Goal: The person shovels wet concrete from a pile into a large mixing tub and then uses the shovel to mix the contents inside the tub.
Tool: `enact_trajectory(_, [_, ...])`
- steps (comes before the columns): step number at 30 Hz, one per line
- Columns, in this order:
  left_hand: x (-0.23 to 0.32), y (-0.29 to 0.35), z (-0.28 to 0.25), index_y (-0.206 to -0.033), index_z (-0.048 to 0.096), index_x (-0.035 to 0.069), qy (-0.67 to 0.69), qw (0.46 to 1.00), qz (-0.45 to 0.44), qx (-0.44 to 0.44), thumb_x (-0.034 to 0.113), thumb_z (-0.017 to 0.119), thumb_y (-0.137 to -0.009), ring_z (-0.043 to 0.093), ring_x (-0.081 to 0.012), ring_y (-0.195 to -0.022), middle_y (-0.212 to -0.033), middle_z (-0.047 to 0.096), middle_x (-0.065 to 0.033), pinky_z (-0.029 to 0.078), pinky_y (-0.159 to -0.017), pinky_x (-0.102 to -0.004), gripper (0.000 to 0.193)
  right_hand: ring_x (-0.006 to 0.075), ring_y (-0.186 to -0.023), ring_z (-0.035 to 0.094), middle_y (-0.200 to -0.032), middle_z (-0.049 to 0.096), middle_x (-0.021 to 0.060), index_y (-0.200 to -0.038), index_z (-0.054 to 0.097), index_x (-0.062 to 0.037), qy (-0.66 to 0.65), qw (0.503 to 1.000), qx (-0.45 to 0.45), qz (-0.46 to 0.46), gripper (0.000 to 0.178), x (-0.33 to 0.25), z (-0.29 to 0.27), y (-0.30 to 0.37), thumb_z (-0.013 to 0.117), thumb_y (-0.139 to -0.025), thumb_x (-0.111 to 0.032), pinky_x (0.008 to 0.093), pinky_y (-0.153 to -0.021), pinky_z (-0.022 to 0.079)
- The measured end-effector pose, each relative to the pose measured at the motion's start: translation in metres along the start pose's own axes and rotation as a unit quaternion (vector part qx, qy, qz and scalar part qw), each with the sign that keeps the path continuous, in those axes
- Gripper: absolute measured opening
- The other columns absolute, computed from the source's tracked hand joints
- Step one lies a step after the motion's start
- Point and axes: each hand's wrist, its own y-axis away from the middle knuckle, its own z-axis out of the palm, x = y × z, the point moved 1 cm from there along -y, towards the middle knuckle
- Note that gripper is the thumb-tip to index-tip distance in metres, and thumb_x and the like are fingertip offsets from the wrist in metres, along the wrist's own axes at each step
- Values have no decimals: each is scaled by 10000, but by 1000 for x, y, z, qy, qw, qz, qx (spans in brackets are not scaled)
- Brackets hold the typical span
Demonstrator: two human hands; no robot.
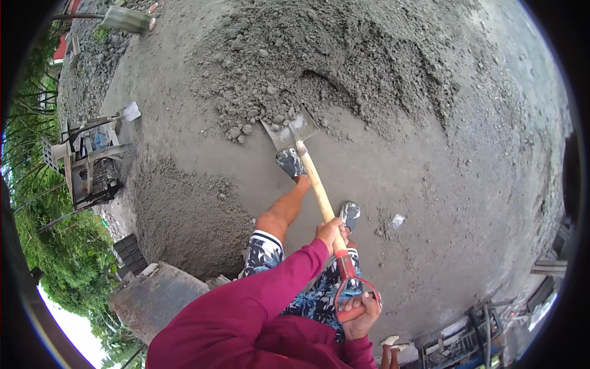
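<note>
A shovel runs slantwise through the middle of the view, with a pale wooden shaft [316, 184], a red D-shaped grip [337, 299] and a flat metal blade [282, 136]. My left hand [332, 235] is wrapped round the lower shaft, just above the red part. Lower down, my right hand [362, 315] is closed on the crossbar of the grip. The blade rests at the near edge of a large heap of grey, lumpy sand or gravel mix [344, 55], some lumps lying against its far edge. Close behind the blade stands my left shoe [290, 162].
A smaller grey pile [184, 215] lies at left. Beyond it are a cluttered wooden stand [92, 163] and another shovel's blade [130, 111]. A flat grey panel [157, 301] stands at lower left. Another person's legs [391, 353] show at the bottom, near machinery [461, 344].
</note>
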Motion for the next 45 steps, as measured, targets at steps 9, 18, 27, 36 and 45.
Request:
enact_trajectory(9, [201, -140, 53, -920, 489, 71, -33, 993, 112, -24, 208, 654, -861, 588, -221, -625, -748, 552, -67, 521, -588, -422, 222, 162, -448, 513, -570, 504, 64, -828, 486, -32, 103, 993, -52, -21, 138, 43, 142, -185, 618, -800, -61, 299, -411, 454])
enact_trajectory(18, [282, -250, 13, -1336, 421, -1, -330, 943, -5, 42, 654, 553, -827, 610, -346, -1041, -1217, 570, -215, 520, -840, -529, 840, 169, -434, 518, -576, 500, 56, -835, 527, -22, 297, 938, 138, -116, 113, 74, 3, -340, 602, -809, -103, 298, -394, 441])
enact_trajectory(27, [406, -375, 23, -838, 540, 101, -31, 992, 74, 100, 212, 731, -802, 534, -185, -527, -678, 529, -30, 498, -515, -377, 223, 152, -426, 466, -578, 495, 36, -795, 591, -54, 298, 857, 415, -73, 118, 109, 69, -263, 576, -847, -159, 306, -384, 392])
enact_trajectory(36, [364, -261, 55, -755, 549, 115, 49, 993, -23, 101, 157, 666, -812, 489, -151, -480, -614, 496, 2, 454, -462, -343, 137, 128, -388, 419, -522, 440, 4, -729, 540, -76, 334, 833, 415, -152, 171, 22, 103, -149, 582, -846, -193, 287, -336, 329])
enact_trajectory(45, [344, -55, 42, -762, 548, 92, 224, 971, 72, 43, 146, 681, -779, 503, -179, -489, -618, 496, -24, 467, -473, -377, 144, 52, -366, 281, -487, 240, -91, -860, 701, -32, 453, 870, 193, -32, 268, -131, 184, -41, 497, -878, -204, 210, -348, 263])
